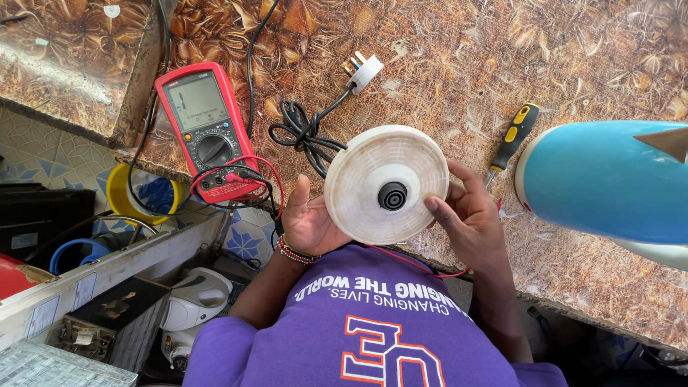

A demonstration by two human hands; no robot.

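While both hands (308,222) (469,215) clamp the kettle base (385,183), multimeter (208,132) (left) sits near.

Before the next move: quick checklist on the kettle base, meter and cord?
1. Round white base held by both hands, left hand, right hand: ok.
2. Centre connector facing up, unobstructed: ok.
3. White plug lying loose on the worktop, not in a socket: ok.
4. Red multimeter leads plugged in: ok; dial setting: cannot tell.
5. Screwdriver beside right hand: ok.
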